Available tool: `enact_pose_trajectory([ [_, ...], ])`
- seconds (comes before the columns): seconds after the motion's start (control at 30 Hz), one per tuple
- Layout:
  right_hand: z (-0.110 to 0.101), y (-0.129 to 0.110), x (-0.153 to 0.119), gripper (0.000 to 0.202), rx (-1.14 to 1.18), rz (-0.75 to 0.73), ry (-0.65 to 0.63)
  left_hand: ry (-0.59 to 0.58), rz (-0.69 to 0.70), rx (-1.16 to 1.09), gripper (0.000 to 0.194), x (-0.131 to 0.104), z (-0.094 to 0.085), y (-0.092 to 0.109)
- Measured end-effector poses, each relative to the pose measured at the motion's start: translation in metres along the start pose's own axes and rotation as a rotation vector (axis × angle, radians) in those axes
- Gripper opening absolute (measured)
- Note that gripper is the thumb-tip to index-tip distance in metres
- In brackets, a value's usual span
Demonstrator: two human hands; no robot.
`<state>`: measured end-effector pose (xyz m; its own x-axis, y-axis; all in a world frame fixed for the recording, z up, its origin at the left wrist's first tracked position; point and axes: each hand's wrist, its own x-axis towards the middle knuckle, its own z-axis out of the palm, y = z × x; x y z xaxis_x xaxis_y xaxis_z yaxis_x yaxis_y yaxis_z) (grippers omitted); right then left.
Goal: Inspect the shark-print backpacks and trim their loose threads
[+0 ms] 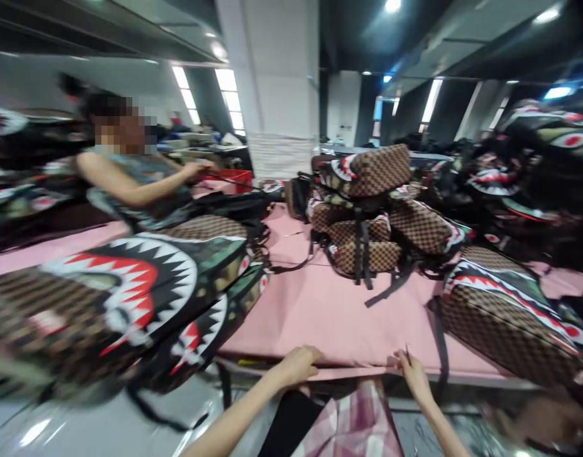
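My left hand point(298, 366) is at the front edge of the pink table cloth point(295, 311), its fingers and thumb closed around the cloth's edge. Farther right along the same edge, my right hand point(413, 374) is closed in a pinch. A thin, dark, pointed tool point(407, 350) sticks up from its fingers, too small to name. Backpacks with a brown check and shark-mouth print lie about: a large one point(172, 257) left of my left hand and another point(505, 304) right of my right hand, its black strap hanging over the edge.
Several checked backpacks point(367, 247) are piled at the table's middle back, straps trailing forward. A co-worker point(139, 184) is at the left beyond the large backpack, near a red bin point(236, 181). A white pillar point(276, 95) rises behind. More backpacks point(510, 171) are heaped at the right.
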<state>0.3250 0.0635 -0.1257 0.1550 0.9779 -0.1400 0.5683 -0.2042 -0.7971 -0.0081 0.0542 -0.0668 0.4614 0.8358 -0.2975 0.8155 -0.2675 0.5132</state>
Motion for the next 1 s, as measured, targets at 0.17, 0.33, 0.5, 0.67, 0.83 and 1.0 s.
enact_pose_trajectory([
  [0.17,-0.019,0.027,0.02,0.033,-0.25,0.094,0.165,-0.047,0.158,0.055,0.044,0.117,0.014,0.045],
  [0.33,-0.092,0.013,0.047,0.044,-0.361,-0.11,0.423,-0.05,0.122,0.12,0.045,0.181,0.021,0.061],
  [0.5,-0.193,-0.013,0.075,0.045,-0.941,-0.111,0.569,0.041,0.084,0.215,0.043,0.17,0.065,0.025],
  [0.67,-0.213,-0.012,0.093,0.025,-1.142,-0.06,0.289,0.25,0.088,-0.052,0.032,0.127,0.093,-0.011],
  [0.83,-0.174,-0.023,0.051,0.025,-1.13,-0.189,0.204,0.24,-0.148,-0.555,0.025,0.087,0.084,-0.008],
  [1.0,-0.076,-0.059,-0.057,0.016,-0.925,-0.702,-0.01,0.291,-0.437,-1.107,0.029,0.038,0.073,0.01],
])
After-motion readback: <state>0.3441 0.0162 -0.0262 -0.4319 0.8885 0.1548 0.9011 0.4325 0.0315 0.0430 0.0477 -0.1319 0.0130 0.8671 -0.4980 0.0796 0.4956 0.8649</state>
